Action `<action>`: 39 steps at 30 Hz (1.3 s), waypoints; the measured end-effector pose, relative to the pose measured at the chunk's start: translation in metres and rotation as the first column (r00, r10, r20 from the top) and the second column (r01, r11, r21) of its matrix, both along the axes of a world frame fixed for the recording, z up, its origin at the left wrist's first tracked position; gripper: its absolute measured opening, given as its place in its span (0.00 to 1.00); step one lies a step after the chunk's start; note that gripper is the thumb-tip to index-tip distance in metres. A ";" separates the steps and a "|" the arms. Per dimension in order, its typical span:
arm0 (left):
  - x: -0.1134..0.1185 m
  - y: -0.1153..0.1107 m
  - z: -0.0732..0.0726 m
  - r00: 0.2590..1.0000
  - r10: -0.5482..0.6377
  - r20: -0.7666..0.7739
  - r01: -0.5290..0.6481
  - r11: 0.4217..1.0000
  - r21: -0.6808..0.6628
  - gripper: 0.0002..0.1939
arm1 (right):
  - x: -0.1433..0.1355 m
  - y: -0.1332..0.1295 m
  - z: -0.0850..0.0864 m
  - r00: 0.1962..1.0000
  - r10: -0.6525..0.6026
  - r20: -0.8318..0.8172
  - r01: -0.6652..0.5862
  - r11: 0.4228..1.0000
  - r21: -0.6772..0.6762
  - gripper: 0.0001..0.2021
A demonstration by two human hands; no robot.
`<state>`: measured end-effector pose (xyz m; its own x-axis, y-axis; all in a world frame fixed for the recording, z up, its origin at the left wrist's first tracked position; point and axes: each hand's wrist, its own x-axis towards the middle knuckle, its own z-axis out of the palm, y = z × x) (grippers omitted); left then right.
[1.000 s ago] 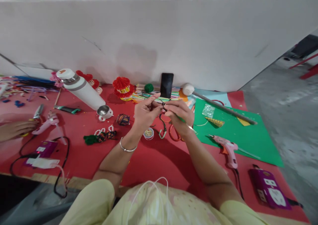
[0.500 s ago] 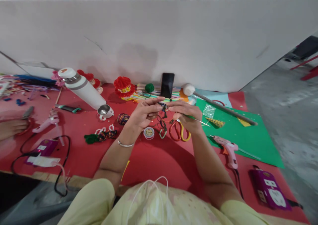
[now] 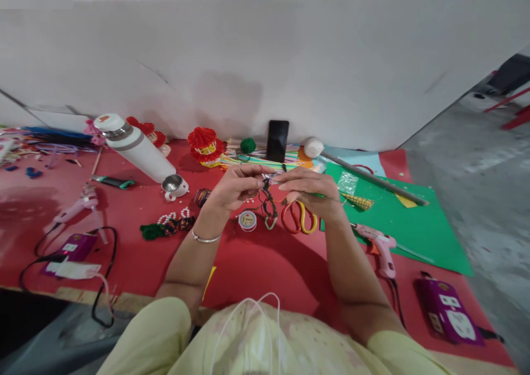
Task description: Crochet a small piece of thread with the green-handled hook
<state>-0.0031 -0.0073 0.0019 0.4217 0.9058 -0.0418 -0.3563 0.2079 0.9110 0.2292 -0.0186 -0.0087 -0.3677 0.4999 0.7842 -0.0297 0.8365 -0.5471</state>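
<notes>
Over the red table, my left hand (image 3: 240,186) pinches a small piece of dark multicoloured yarn work (image 3: 267,190), from which loops of yarn hang. Close on its right, my right hand (image 3: 312,190) is closed around a thin crochet hook, whose tip end meets the yarn between the fingertips. Below the hands lie a round spool (image 3: 247,221) and scissors with red and yellow handles (image 3: 308,218). A ball of multicoloured yarn (image 3: 202,197) rests beside my left wrist.
A white bottle (image 3: 143,151), metal cup (image 3: 174,186) and beaded yarn piece (image 3: 169,227) stand or lie left. A phone (image 3: 277,141) leans against the white partition (image 3: 265,60). Right are a grey rod (image 3: 372,179), pink glue gun (image 3: 383,248) and purple box (image 3: 449,310).
The yarn work has shifted slightly left and down between my fingers, and the hook has tilted flatter. At the far left, another person's hand has gone out of view.
</notes>
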 end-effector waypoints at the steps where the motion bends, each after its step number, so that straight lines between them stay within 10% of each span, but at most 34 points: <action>1: 0.001 0.000 0.000 1.000 0.005 0.014 -0.005 1.000 0.001 0.19 | -0.003 0.000 -0.001 1.000 -0.007 -0.027 0.006 1.000 -0.008 0.13; 13: 0.007 -0.003 0.001 0.975 0.215 0.061 -0.220 0.971 0.095 0.19 | -0.015 0.000 -0.011 0.984 -0.042 -0.171 0.025 0.994 -0.102 0.11; 39: -0.001 -0.002 0.004 0.986 0.168 0.009 -0.168 0.984 -0.060 0.16 | -0.004 -0.008 0.000 0.976 -0.170 0.135 0.140 0.968 0.208 0.22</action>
